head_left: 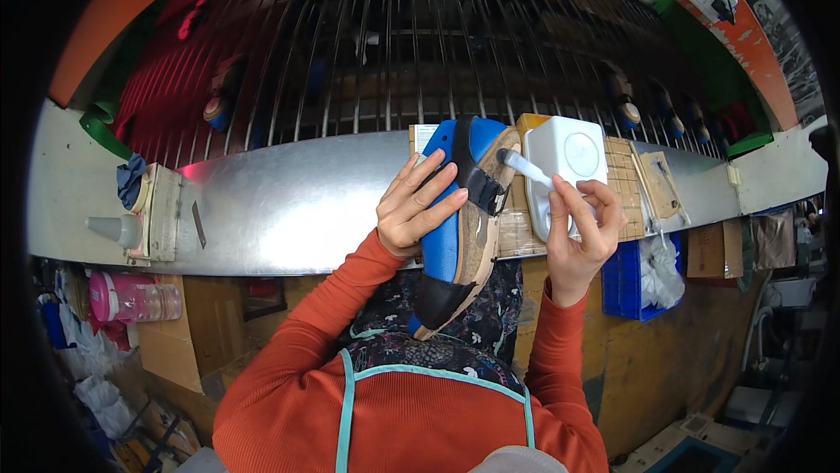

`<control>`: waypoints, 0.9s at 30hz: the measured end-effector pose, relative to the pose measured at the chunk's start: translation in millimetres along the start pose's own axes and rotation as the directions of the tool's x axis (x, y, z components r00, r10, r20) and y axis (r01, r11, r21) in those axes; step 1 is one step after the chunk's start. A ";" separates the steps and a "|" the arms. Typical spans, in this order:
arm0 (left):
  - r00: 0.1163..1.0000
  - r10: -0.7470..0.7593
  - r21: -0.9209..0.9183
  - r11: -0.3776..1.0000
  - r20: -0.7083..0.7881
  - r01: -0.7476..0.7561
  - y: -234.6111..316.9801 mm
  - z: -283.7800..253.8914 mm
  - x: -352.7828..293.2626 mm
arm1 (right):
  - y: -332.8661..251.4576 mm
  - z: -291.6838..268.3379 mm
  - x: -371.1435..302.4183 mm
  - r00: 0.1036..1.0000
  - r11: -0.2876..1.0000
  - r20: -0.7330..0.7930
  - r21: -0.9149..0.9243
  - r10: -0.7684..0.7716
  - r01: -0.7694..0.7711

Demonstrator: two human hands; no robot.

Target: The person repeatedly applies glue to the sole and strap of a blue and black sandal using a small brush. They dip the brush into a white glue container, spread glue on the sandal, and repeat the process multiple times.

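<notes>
A shoe upper in black and tan [479, 177] is stretched over a blue last [441, 241], lying on its side with its tan bottom edge toward the right. My left hand [418, 208] holds it, fingers spread across the blue side. My right hand [582, 226] pinches the pale handle of a small brush [528, 168]. Its dark bristle tip touches the tan edge near the far end of the shoe. Beside the shoe, partly beneath my right hand, stands a white plastic container [569, 154] with a round marking on top.
A metal ledge [262, 202] runs in front of me, with a rack of metal rods [394, 53] beyond carrying other shoes [215, 112]. On the left stand a grey-nozzled bottle [118, 228] and a pink-lidded jar [131, 298]. A blue crate [626, 280] hangs low at right.
</notes>
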State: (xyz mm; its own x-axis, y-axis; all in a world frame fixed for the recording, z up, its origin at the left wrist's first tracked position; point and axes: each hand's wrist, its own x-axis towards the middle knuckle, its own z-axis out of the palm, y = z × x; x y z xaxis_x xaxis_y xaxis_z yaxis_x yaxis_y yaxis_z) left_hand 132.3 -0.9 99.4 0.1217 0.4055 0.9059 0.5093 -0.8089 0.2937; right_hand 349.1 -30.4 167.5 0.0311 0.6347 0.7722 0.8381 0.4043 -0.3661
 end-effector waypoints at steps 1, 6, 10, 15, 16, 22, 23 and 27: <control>1.000 0.004 -0.005 1.000 0.000 -0.004 0.0 -0.1 0.6 | 0.0 -0.9 0.2 1.000 1.000 0.012 -0.006 -0.013 0.013; 1.000 0.008 -0.008 1.000 0.029 -0.008 0.7 -1.1 2.1 | 1.5 -10.4 3.2 0.993 0.999 0.104 0.011 -0.052 0.051; 0.999 0.033 0.000 0.999 0.039 -0.033 -1.5 -1.4 4.2 | 5.8 -17.1 9.4 0.975 0.996 0.222 0.089 -0.031 0.011; 0.998 0.027 -0.025 0.999 0.057 -0.026 -0.5 -3.3 7.3 | 12.2 -18.7 16.4 0.932 0.954 0.357 0.250 0.069 -0.167; 0.998 0.019 -0.035 0.999 0.056 -0.017 0.5 -3.7 7.6 | 12.4 -18.9 16.4 0.946 0.972 0.325 0.222 0.007 -0.084; 0.996 0.005 -0.017 1.000 0.084 -0.004 2.1 -5.9 10.1 | 10.9 -20.6 14.4 0.960 0.987 0.240 0.109 -0.141 0.118; 0.996 0.008 -0.018 1.000 0.084 -0.006 2.3 -5.6 10.4 | 11.0 -21.5 14.4 0.959 0.986 0.239 0.106 -0.151 0.129; 0.996 0.018 -0.028 0.999 0.090 -0.015 3.5 -5.1 11.1 | 13.5 -24.9 15.4 0.953 0.981 0.236 0.086 -0.189 0.173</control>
State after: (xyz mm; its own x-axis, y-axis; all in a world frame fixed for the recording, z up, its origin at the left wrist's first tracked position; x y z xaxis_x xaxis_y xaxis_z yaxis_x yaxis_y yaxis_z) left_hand 131.1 -1.3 112.1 0.2067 0.4276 0.8800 0.4832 -0.8267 0.2881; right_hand 374.5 -31.5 187.4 -0.2572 0.6840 0.6827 0.7808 0.5633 -0.2702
